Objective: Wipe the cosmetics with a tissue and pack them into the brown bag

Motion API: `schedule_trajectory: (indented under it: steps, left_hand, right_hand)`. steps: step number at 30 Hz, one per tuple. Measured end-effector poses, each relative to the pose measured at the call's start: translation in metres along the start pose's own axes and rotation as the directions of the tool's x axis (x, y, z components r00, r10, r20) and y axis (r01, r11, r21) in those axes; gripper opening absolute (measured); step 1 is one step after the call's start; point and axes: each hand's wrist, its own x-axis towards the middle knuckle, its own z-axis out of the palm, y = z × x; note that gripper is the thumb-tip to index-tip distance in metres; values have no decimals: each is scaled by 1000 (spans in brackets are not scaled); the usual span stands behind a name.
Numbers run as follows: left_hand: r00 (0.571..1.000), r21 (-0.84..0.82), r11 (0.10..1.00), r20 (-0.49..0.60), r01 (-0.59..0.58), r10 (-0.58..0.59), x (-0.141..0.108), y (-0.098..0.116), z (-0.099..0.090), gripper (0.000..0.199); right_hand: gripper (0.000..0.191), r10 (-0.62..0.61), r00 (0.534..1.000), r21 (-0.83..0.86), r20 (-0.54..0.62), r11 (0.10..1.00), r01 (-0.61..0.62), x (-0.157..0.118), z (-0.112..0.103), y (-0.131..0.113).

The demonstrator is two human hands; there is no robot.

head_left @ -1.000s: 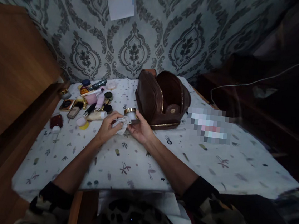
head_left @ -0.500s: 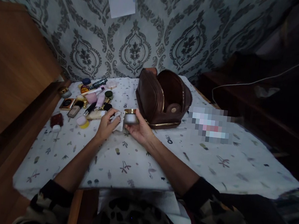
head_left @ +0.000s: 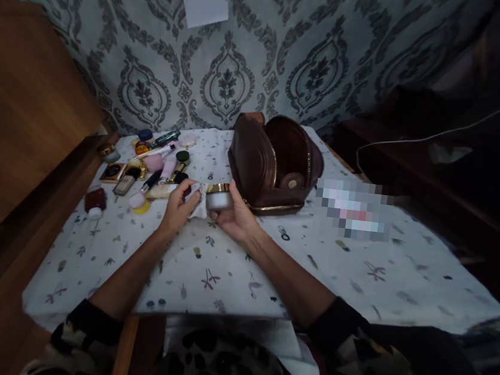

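Note:
My right hand is closed around a cream jar with a pale body and a shiny gold lid. Pinched in my left hand is a crumpled white wipe, close against the left side of the jar. Both hands are above the near middle of the table. Just behind the jar stands a brown toiletry bag, its zipped top gaping open. To the left of my left hand lies a cluster of cosmetics, among them a pink tube and a yellow-and-white pot.
A dark red bottle with a white cap lies at the table's left side, and another gold-lidded jar sits at its left edge. A blurred-out item is right of the bag. A wooden cabinet borders the left.
The jar has turned slightly in my right hand, and the wipe has shifted a little against its side. The bag and cosmetics stay in place.

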Motion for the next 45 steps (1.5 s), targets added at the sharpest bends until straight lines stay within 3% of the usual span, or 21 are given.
schedule_trajectory:
  steps: [8,18,23,28,34,39,42,45]
  left_hand:
    - [992,27,999,117,41,-44,-2,-6,6,12]
    - [997,-90,993,12,75,-74,5,-17,1,12]
    - [999,-72,997,-29,13,-15,6,-14,-3,15]
    - [988,110,986,-80,-122,131,2,3,-5,18]
    - [922,301,883,-28,-361,387,-4,12,1,22]
    - [850,436,758,35,-486,526,-8,8,4,29]
    - [794,456,682,97,-572,601,-9,7,5,32]
    - [764,451,651,118,-610,634,-9,8,5,33]
  right_hand:
    - [47,-8,999,64,-51,998,11,5,-1,-4]
    - [19,49,999,81,-1,996,-48,1,-2,-3]
    - [15,8,1000,31,-4,1000,-8,4,-4,2]
    - [18,-19,1000,-35,12,999,20,8,-8,3]
    - [20,-26,999,-63,-32,998,24,11,-11,3]
    - [27,-13,999,-49,-36,999,12,12,-11,4]
    - [29,-19,1000,-31,-20,999,18,12,-12,4]
    - [27,-10,1000,-22,-11,1000,10,12,-12,4]
